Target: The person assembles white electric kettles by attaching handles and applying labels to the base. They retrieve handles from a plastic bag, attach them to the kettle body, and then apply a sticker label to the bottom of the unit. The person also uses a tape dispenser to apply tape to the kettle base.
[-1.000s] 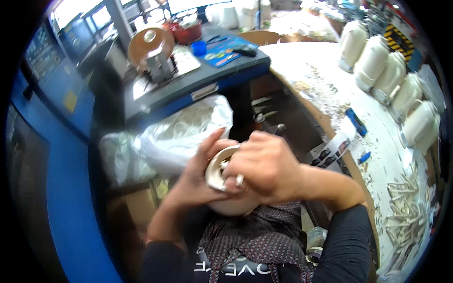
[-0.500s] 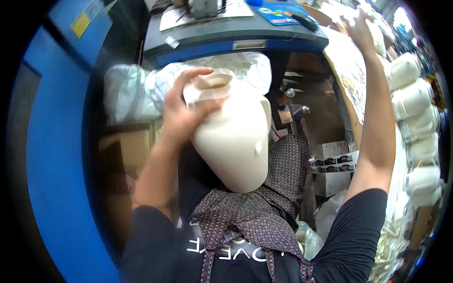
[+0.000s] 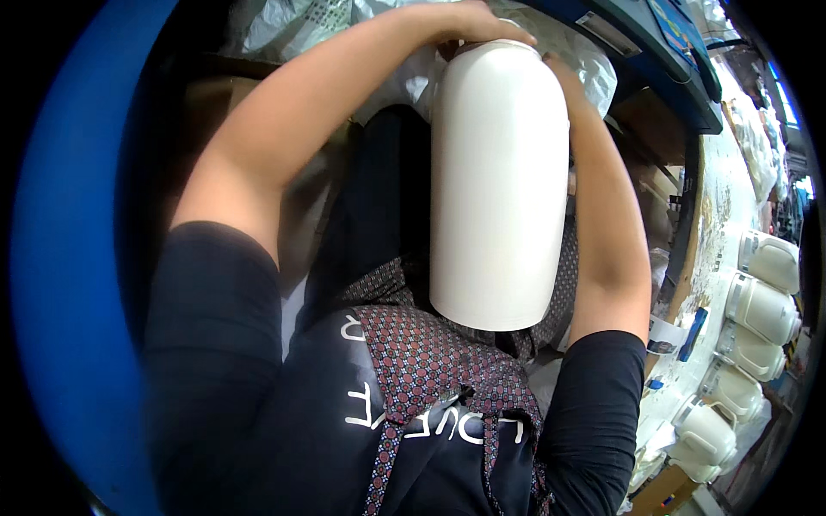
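Observation:
A large cream-white plastic jug (image 3: pixel 499 189) lies over my lap, its round base toward me and its neck end away. My left hand (image 3: pixel 486 24) reaches over the far end, its fingers closed along the rim there. Against the right side of that same end is my right hand (image 3: pixel 561 76), closed by the neck; the jug hides most of its fingers. Whether the right hand also holds some small part cannot be seen. The jug's mouth and handle face away, out of sight. A patterned apron (image 3: pixel 439 357) covers my lap beneath the base.
Several similar white jugs (image 3: pixel 761 310) stand along a worn, paint-flecked bench (image 3: pixel 710 249) at the right. Clear plastic bags (image 3: pixel 594 73) lie beyond the jug, below a dark blue-edged desk (image 3: pixel 619 30). A blue cabinet panel (image 3: pixel 73 258) rises at the left.
My right hand has come back from the far right bench to the jug's neck. The jug has turned so its base faces me more. My view has shifted.

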